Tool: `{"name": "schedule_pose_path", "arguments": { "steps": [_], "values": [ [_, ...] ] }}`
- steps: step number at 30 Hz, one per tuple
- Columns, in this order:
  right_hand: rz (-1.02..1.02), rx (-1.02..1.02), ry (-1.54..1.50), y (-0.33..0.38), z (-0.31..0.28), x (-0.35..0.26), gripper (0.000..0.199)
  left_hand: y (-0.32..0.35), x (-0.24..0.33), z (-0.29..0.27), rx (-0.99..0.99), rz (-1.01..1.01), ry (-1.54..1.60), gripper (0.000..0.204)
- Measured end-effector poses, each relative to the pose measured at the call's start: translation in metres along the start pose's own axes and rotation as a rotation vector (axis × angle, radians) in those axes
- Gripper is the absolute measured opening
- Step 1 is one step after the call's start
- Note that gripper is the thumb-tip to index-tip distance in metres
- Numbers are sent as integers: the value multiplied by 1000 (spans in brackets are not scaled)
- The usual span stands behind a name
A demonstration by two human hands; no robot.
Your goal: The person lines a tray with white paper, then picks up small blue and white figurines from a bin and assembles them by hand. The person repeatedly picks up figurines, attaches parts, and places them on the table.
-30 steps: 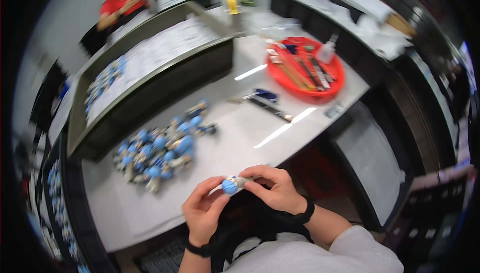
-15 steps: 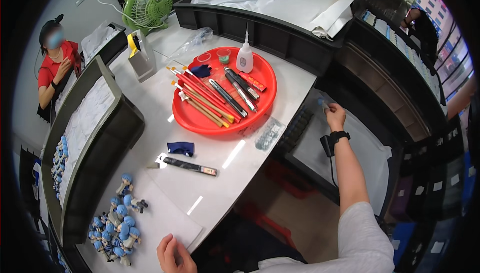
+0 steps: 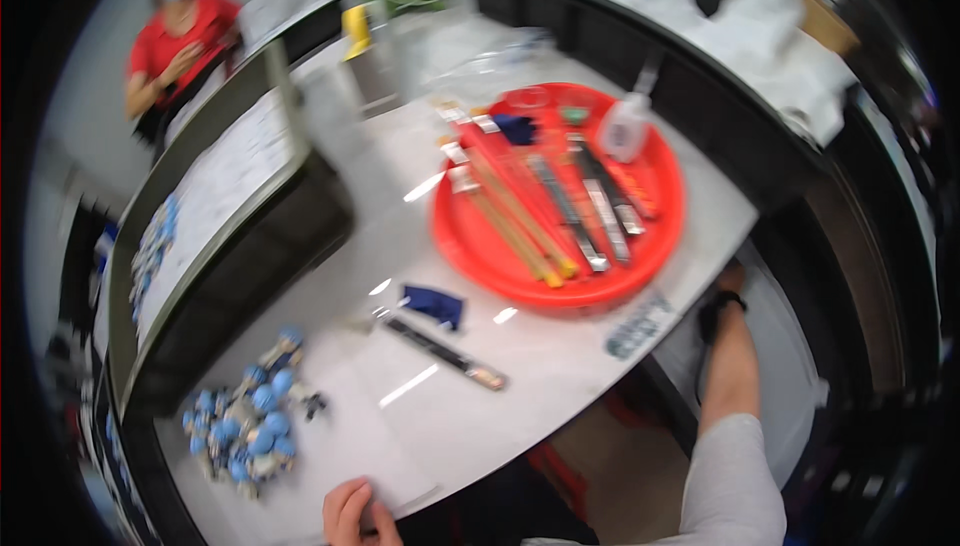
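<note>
Below, at lower centre: left hand (image 3: 352, 514) resting on table (image 3: 350, 246) edge, fingers loosely curled, nothing visibly held. Nearest, lower left: blue-capped pieces (image 3: 243, 416) heaped together, kept within reach. Right of centre: right hand (image 3: 727, 291) reached past the table edge, mostly hidden behind it, grip impossible to tell. Upper centre: red tray (image 3: 470, 246) keeping brushes (image 3: 545, 211) and bottle (image 3: 626, 126) corralled.

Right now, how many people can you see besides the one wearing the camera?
1: a person in a red top at the far upper left, behind the dark bin. Others may be hidden beyond the blurred edges.
</note>
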State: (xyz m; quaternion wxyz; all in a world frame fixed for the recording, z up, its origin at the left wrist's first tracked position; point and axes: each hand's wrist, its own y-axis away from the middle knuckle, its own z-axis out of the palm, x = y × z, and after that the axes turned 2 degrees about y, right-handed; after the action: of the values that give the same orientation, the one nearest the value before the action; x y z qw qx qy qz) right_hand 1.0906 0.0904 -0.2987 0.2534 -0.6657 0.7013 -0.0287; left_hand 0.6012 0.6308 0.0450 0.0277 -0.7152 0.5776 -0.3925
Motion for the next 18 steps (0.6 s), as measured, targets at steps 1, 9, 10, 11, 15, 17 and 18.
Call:
{"name": "schedule_pose_path", "arguments": {
  "steps": [1,9,10,11,15,17,18],
  "values": [
    [-64,-92,121,-1,13,16,30,4,-3,5,48,-41,6,19],
    [-68,-39,-5,-37,-1,53,44,9,-3,-12,52,-21,32,30],
    [109,-58,33,-51,-28,74,41,9,-12,-11,79,8,100,30],
    [93,12,-93,-50,-36,56,38,9,-10,-8,84,0,103,30],
    [80,168,-756,-13,-124,-85,34,20,-4,-13,130,-15,146,28],
    [112,143,-957,40,-210,-222,34,30,-8,-15,141,-37,195,27],
    [51,153,-953,58,-247,-257,35,29,-11,-16,147,-16,260,27]
  ]
}}
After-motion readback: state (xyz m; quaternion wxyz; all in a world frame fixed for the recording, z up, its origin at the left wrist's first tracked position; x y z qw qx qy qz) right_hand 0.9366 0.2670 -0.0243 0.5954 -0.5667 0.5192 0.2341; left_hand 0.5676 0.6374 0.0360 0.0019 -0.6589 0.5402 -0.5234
